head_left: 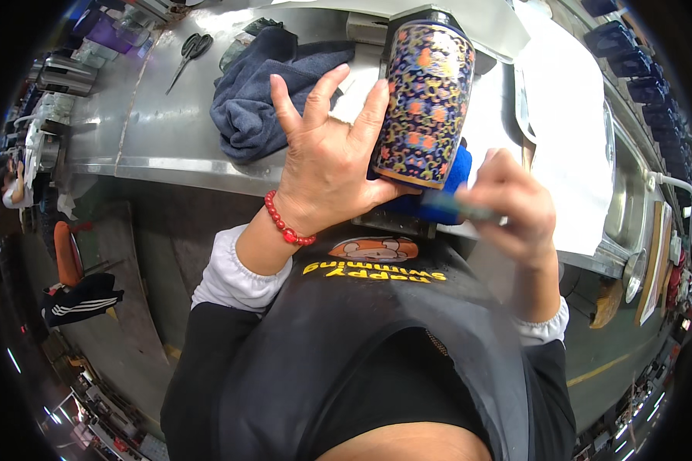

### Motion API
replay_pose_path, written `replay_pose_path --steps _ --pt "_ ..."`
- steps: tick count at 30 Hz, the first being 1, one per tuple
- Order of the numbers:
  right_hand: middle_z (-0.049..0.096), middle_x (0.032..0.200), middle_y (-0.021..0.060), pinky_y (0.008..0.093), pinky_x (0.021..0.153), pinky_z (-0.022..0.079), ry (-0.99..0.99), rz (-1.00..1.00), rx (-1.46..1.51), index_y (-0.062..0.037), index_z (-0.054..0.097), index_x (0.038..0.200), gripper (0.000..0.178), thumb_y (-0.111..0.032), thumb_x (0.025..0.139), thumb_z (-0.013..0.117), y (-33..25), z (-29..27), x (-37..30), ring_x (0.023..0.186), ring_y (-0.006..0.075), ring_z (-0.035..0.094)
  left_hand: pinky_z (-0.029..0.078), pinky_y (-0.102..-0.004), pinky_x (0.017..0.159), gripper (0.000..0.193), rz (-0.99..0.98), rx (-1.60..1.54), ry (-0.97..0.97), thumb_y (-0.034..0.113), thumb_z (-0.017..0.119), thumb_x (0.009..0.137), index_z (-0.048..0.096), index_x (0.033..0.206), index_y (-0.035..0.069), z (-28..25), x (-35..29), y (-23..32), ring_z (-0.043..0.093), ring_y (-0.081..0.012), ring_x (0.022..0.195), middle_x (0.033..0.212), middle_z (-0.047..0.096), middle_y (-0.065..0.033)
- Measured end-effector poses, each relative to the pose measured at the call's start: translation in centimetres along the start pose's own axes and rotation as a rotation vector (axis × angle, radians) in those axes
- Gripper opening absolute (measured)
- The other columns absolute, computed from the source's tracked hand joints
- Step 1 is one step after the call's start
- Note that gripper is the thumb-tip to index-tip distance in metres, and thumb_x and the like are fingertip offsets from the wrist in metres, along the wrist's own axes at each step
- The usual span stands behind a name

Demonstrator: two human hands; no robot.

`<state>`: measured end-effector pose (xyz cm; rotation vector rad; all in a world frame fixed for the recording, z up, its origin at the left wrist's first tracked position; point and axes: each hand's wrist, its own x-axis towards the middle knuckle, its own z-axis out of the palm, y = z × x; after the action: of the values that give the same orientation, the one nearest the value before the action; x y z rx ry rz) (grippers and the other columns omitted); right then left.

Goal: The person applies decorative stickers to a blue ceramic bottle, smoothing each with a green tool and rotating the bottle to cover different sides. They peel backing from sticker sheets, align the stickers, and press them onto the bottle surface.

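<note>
Now my left hand [327, 165] presses its open palm, fingers spread wide, against the side of the patterned vase [424, 104], which tilts over a blue cloth [455, 178] above the bench edge. Meanwhile my right hand [515, 211] pinches a blurred green tool [460, 209] just under the vase's base. Beyond, a grey towel [265, 88] and scissors [191, 52] lie on the metal bench [161, 131].

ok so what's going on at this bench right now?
A person is working on a patterned blue ceramic jar with orange flowers. The left hand steadies its side with fingers spread, palm against it. The right hand holds a blue cloth or sponge at the jar's lower rim; its motion is blurred. On the metal workbench behind lie a dark grey towel and scissors.
</note>
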<state>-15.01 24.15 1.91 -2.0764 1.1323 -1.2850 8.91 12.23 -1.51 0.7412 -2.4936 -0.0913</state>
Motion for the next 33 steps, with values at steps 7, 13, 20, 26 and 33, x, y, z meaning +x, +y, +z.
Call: replay_pose_path --steps 7,13,20,26,33 --pt "0.061 0.088 0.0081 0.0378 0.071 0.048 -0.094 0.009 -0.032 -0.0042 0.075 0.106 0.043 0.002 0.064 0.082 -0.4 1.0 -1.7 0.080 0.0250 0.061 -0.001 -0.0749 0.114 0.115 -0.069 -0.138 0.009 0.072 0.077 0.070 0.046 0.146 -0.009 1.0 0.4 0.2 0.038 -0.0360 0.141 0.081 0.069 -0.0087" --pt "0.062 0.087 0.0073 0.0344 0.061 0.047 -0.056 -0.019 -0.127 -0.0034 0.076 0.106 0.041 0.002 0.067 0.084 -0.3 1.1 -1.4 0.075 0.0221 0.061 -0.002 -0.0716 0.116 0.110 -0.007 0.028 -0.022 0.070 0.080 0.070 0.053 0.143 -0.007 -0.4 0.1 0.6 0.040 -0.0358 0.143 0.107 0.072 -0.0123" --pt "0.063 0.086 0.0093 0.0343 0.064 0.050 0.022 0.061 -0.174 -0.0035 0.075 0.108 0.038 -0.002 0.071 0.083 -0.7 1.2 -2.1 0.075 0.0244 0.063 0.000 -0.0755 0.115 0.115 -0.011 -0.088 0.010 0.065 0.083 0.066 0.045 0.149 -0.006 0.4 0.5 0.5 0.041 -0.0372 0.140 0.118 0.064 -0.0166" --pt "0.068 0.123 0.0189 0.0345 0.088 0.055 0.366 0.312 -0.282 0.0036 0.063 0.124 0.032 0.003 0.092 0.063 0.1 0.6 -4.3 0.101 0.0287 0.067 0.016 -0.0538 0.124 0.111 0.129 -0.429 -0.207 0.062 0.077 0.082 0.032 0.156 -0.008 -1.4 1.8 -2.2 0.036 -0.0432 0.148 0.156 0.039 -0.0304" --pt "0.040 0.155 0.0325 0.0504 0.109 0.043 0.240 0.123 -0.451 0.0028 0.047 0.147 0.079 0.004 0.075 0.078 1.2 3.8 -3.8 0.132 0.0486 0.049 0.049 -0.0362 0.102 0.051 -0.594 -1.504 -0.296 0.040 0.047 0.110 0.061 0.133 -0.003 2.6 10.8 -5.4 0.063 -0.0180 0.115 0.124 0.067 -0.0129"
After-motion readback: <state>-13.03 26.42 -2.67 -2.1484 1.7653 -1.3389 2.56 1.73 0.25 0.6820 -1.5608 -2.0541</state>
